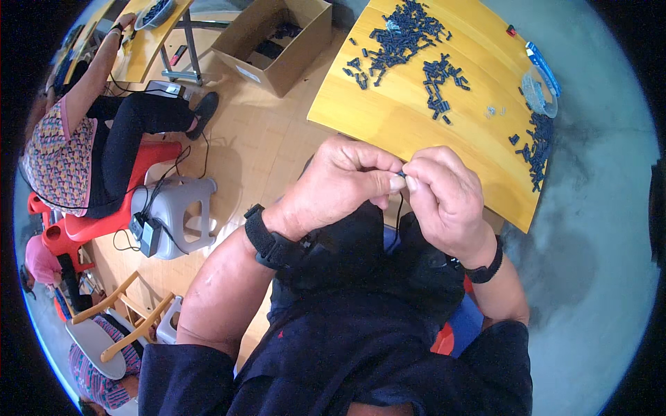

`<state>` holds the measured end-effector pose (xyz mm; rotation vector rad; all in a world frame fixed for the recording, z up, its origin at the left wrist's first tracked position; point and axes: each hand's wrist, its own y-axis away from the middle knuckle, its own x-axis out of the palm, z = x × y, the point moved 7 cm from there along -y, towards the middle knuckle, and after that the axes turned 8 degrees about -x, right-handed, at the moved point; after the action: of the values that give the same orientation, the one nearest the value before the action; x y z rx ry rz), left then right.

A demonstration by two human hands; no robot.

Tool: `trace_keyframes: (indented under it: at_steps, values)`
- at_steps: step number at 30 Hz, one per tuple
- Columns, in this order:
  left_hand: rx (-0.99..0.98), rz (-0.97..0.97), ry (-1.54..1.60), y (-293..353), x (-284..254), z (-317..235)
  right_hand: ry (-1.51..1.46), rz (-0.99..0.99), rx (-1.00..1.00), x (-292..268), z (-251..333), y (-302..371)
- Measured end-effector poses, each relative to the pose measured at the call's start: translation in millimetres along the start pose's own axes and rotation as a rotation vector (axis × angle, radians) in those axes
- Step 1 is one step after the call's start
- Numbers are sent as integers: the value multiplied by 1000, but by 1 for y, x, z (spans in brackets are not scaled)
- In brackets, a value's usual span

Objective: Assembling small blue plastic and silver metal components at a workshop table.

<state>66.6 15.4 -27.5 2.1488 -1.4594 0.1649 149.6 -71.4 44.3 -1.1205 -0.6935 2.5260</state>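
The yellow wooden table [409, 118] is the biggest thing in front of the person, and it stands on a grey floor [596, 229]. Left of it, an open cardboard box [277, 41] with dark parts inside stands on the wooden floor. Further left, another person [76, 132] sits on a red chair [149, 170], beside a grey plastic stool [177, 211]. On the table lie a big pile of small dark blue parts [402, 38], a smaller heap [440, 83] and a row near the right edge [538, 149], next to a clear plastic bowl [540, 91]. The left hand [340, 184] and the right hand [444, 191] meet above the near edge of the table, fingertips touching. Both hands have the fingers closed, pinching between them one tiny dark part [402, 173], from which a thin black wire [399, 208] hangs down.
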Motion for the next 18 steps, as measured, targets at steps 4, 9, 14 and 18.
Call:
trace_keyframes:
  at_steps: [4, 9, 14, 18]
  values:
    - [7, 23, 1, 0, 1, 1, -3, -24, -2, 0, 5, 4]
    - [29, 42, -9, 1, 5, -3, -4, -72, 1, 0, 8, 17]
    - [38, 29, -33, 1, 1, -6, -434, 12, 343, 8, -24, 23]
    - [-11, 1, 23, 1, -4, 0, -488, 32, 702, 16, -88, 14]
